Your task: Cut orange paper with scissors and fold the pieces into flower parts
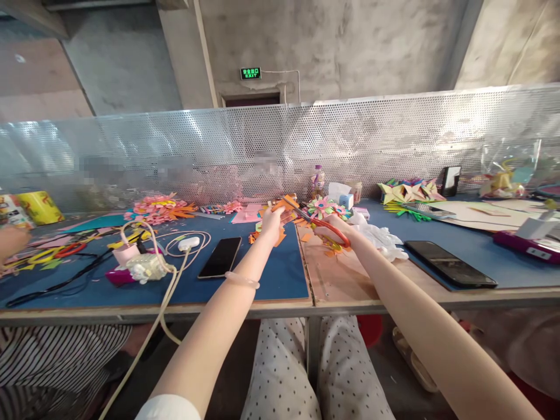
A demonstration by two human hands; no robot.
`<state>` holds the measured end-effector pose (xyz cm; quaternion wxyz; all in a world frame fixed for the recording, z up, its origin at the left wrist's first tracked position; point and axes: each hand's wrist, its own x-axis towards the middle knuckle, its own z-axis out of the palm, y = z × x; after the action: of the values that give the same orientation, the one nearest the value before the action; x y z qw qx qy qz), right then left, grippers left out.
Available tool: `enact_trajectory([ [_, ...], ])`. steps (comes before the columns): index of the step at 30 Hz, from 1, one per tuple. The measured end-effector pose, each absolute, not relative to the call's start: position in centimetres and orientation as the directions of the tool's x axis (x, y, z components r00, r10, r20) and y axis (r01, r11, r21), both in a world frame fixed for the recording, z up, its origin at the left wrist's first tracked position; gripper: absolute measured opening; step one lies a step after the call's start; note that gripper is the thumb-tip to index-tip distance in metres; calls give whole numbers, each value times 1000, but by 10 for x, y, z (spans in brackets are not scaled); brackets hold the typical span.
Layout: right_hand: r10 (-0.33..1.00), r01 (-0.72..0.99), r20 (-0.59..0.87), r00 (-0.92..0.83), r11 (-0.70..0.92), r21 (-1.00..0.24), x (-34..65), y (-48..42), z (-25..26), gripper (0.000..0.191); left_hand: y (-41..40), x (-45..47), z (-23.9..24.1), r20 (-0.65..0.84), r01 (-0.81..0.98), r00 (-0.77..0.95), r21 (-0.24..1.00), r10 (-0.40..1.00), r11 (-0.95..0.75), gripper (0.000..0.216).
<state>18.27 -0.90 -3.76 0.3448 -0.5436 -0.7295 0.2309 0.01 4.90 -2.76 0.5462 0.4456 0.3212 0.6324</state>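
Observation:
My left hand (272, 223) is closed on a piece of orange paper (283, 205), held above the blue mat (262, 274). My right hand (335, 227) grips red-handled scissors (321, 224), fingers through the loops, with the blades pointing up-left into the orange paper. Orange paper scraps (280, 236) lie on the table under both hands. A pale bracelet (242, 280) sits on my left wrist.
A black phone (220, 257) lies left of my hands, another phone (450, 264) to the right. White crumpled plastic (378, 236), paper flowers (324, 207), a small bottle (318, 181), a charger with cables (144, 265) and a perforated metal screen (280, 151) surround them. Another person's hand (11, 242) is at far left.

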Motion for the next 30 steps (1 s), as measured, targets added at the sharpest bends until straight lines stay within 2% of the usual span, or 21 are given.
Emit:
enact_trajectory([
  [6, 948, 659, 273, -166, 312, -684, 185, -6, -39, 25, 53, -1, -31, 228, -408, 15, 890, 974, -202, 11],
  [13, 967, 681, 219, -131, 248, -689, 183, -6, -37, 22, 56, -3, -35, 163, -332, 28, 932, 986, -144, 13],
  [20, 977, 677, 203, -71, 197, -709, 183, -1, -41, 17, 57, -8, -39, 192, -383, 104, 913, 976, -138, 10],
  [23, 969, 614, 245, 28, 176, -769, 185, 7, -47, 23, 58, -9, -40, 208, -387, 117, 910, 971, -148, 10],
  [27, 970, 405, 192, 152, 116, -907, 188, 15, -50, 36, 59, -7, -40, 245, -362, 145, 915, 959, -179, 13],
  [30, 959, 363, 237, 157, 168, -917, 190, 16, -51, 44, 61, -6, -41, 297, -341, 148, 911, 943, -233, 18],
])
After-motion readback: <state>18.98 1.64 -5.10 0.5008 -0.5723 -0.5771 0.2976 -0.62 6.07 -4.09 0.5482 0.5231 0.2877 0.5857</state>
